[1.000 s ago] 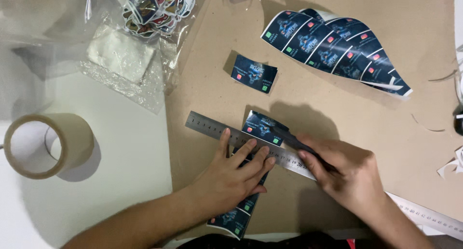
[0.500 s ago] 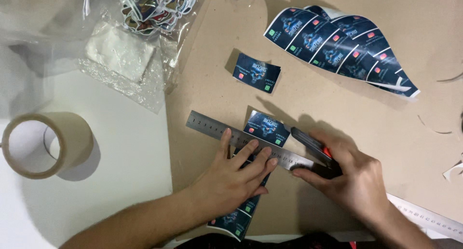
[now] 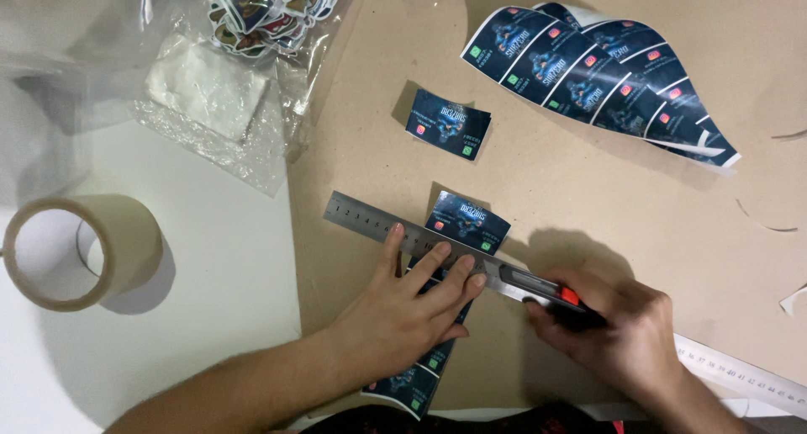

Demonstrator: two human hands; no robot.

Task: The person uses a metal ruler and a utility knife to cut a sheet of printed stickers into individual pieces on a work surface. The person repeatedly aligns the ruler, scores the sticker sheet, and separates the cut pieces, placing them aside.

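Note:
My left hand (image 3: 412, 304) presses flat on a steel ruler (image 3: 361, 216) that lies across a strip of dark printed cards (image 3: 412, 382) on brown cardboard (image 3: 588, 215). One dark card (image 3: 467, 220) pokes out beyond the ruler's far edge. My right hand (image 3: 618, 333) grips a utility knife with a red slider (image 3: 546, 292), its blade end lying along the ruler's right part. A cut card (image 3: 449, 124) lies farther up the board.
A curled sheet of uncut dark cards (image 3: 588, 76) lies at the upper right. A roll of brown tape (image 3: 80, 249) stands on the white table at left. Clear plastic bags (image 3: 210, 97) with stickers (image 3: 269, 9) sit at upper left. A second ruler (image 3: 740, 375) lies at lower right.
My right hand has drawn the knife to the right and toward me along the ruler. My left hand and the ruler have stayed in place.

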